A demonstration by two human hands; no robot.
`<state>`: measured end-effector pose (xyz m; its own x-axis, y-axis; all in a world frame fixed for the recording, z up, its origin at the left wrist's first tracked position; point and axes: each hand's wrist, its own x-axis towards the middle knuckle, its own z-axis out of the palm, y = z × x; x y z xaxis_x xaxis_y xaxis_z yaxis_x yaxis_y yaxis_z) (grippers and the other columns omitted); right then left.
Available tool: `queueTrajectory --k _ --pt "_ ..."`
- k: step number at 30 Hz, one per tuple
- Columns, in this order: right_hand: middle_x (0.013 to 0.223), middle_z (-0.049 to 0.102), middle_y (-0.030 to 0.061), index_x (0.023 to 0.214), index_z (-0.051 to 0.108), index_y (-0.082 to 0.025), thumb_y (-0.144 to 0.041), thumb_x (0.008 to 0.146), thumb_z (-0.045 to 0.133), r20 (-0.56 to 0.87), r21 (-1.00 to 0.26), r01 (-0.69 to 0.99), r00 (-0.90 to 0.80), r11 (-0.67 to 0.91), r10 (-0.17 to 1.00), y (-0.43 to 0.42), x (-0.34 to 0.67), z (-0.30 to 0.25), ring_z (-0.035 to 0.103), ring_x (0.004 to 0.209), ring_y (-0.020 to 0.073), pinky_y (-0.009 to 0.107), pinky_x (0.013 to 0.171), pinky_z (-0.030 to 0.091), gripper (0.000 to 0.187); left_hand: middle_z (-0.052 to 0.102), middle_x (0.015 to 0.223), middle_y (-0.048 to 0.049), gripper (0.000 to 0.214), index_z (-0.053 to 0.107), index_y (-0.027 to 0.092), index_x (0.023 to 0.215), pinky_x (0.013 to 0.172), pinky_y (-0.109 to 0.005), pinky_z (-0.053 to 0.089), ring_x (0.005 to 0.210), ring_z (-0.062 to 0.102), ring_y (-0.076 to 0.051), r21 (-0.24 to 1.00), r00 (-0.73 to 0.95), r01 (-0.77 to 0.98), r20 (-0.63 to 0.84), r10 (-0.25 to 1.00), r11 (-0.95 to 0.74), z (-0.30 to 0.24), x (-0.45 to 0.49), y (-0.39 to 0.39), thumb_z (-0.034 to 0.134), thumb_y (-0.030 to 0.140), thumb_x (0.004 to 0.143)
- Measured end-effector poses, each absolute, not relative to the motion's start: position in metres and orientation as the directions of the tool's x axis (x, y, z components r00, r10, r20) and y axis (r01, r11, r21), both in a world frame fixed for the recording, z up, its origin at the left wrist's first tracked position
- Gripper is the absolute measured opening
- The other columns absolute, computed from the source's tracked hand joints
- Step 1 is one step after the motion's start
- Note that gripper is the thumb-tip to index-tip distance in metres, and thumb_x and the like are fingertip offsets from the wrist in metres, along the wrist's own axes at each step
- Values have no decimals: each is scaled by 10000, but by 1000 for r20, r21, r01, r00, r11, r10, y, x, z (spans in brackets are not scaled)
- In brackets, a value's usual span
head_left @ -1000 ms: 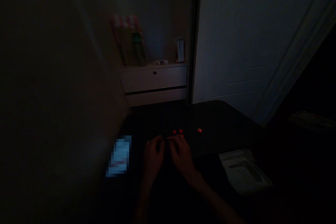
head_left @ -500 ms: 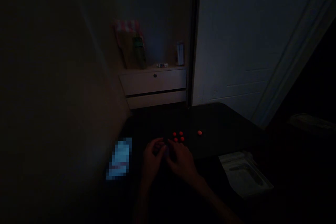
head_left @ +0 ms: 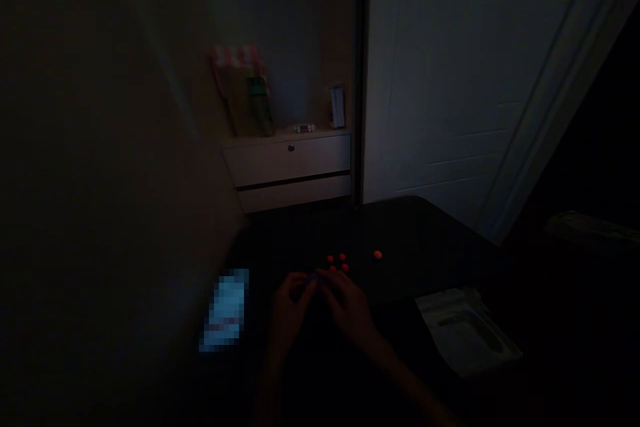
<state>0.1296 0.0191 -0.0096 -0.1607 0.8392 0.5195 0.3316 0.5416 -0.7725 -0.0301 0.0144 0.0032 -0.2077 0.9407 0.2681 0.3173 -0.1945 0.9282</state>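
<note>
The room is very dark. My left hand point(head_left: 291, 310) and my right hand point(head_left: 349, 307) meet over a dark table point(head_left: 425, 240), fingertips pinched together around something too small and dim to make out. Just beyond the fingers lies a cluster of several small red round pieces point(head_left: 337, 263). One more red piece point(head_left: 377, 255) lies apart to the right.
A lit, blurred screen point(head_left: 226, 310) lies on the table left of my hands. A pale plastic packet point(head_left: 467, 330) lies at the right. Behind stand a low drawer unit point(head_left: 290, 167) with a bag point(head_left: 243, 90) on it, and a white door point(head_left: 450, 80).
My hands have drawn back toward me and closed together, uncovering more of the red pieces. The view has shifted slightly.
</note>
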Motion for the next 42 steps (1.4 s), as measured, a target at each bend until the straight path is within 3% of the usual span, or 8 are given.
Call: queueTrajectory --k 3,8,13,17,25,38,42 --pt "1223 738 61 1286 724 -302 -220 1026 520 533 -775 312 -146 550 833 19 131 -8 698 1139 222 369 1011 545 341 797 940 -76 323 730 195 985 831 -373 579 909 758 -262 920 -175 331 279 944 -210 5 -30 12 717 480 833" --pt "1263 744 81 1272 705 -249 -268 1006 582 496 -843 197 -77 501 865 21 133 -9 703 1151 244 392 1028 539 294 803 982 -78 355 736 200 1086 844 -370 586 927 763 -254 925 -165 304 288 944 -229 6 -31 10 678 473 867" --pt "1131 772 67 1139 744 -241 -258 1013 567 501 -835 196 -114 514 858 22 136 -8 715 1069 238 378 974 532 218 803 997 -87 317 748 192 1011 832 -361 597 931 763 -254 932 -158 266 293 943 -245 7 -32 10 697 455 842" --pt "1108 767 58 1118 748 -245 -239 1016 554 511 -819 211 -159 534 845 23 139 -7 709 1050 223 359 962 525 219 804 919 -73 291 749 188 961 807 -352 602 884 768 -249 934 -162 271 285 945 -235 8 -31 9 723 443 824" --pt "1064 767 50 1089 756 -250 -234 1015 549 520 -807 223 -172 547 837 22 143 -4 709 1016 213 344 930 533 220 835 956 -96 281 820 196 914 839 -395 625 912 787 -287 955 -142 227 224 964 -188 10 -32 7 759 431 774" --pt "1064 795 56 1075 781 -239 -283 1000 587 474 -843 196 -170 501 864 21 144 -1 739 1007 227 372 956 554 213 828 853 -93 296 809 182 844 748 -349 605 830 785 -277 957 -149 239 202 968 -163 11 -36 7 757 463 766" --pt "1179 790 76 1168 765 -242 -329 979 630 466 -850 196 -154 489 871 21 144 0 737 1103 255 404 989 562 248 827 864 -93 313 802 184 851 768 -365 606 843 784 -284 949 -170 271 214 962 -163 10 -36 7 751 481 764"
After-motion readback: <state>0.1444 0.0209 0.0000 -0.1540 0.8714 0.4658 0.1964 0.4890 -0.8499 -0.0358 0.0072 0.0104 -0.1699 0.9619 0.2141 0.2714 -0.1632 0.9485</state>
